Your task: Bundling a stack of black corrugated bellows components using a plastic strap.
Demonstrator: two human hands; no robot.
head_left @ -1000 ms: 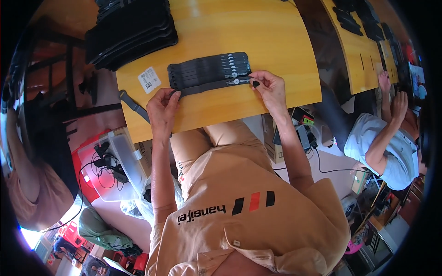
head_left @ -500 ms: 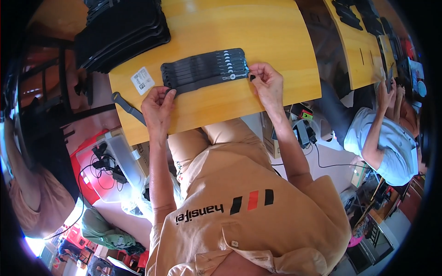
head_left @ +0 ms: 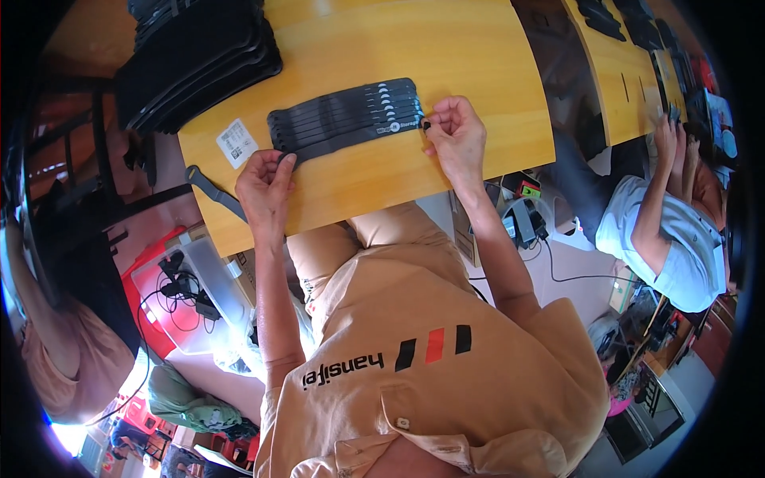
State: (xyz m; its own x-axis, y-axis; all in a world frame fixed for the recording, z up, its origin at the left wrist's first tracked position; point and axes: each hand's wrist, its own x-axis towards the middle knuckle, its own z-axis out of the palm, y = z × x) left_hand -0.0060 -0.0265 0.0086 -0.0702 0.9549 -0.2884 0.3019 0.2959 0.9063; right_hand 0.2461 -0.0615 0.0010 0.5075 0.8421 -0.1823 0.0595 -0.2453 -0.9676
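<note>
Several flat black straps (head_left: 343, 119), laid side by side and overlapping, lie on the yellow wooden table (head_left: 470, 48) before me. The strap nearest me has white print at its right end. My left hand (head_left: 267, 187) pinches that strap's left end between thumb and fingers. At the other end, my right hand (head_left: 458, 135) is closed, fingertips at the printed end; a small dark bit shows there, and whether it is the strap's tip I cannot tell. A white label (head_left: 237, 143) lies left of the straps. One loose black strap (head_left: 215, 193) with a yellow mark rests across the table's left edge.
Stacked black straps (head_left: 203, 68) stand at the table's far left. Below the left edge is a clear plastic bin (head_left: 187, 299) with black cables. A co-worker in a light blue shirt (head_left: 661, 235) works at another table (head_left: 621, 88) on the right. Another person (head_left: 76, 350) is at the left.
The view has shifted slightly, so the table and straps sit a little further left and up. My right fingers have shifted slightly at the strap end. My left hand keeps its pinch.
</note>
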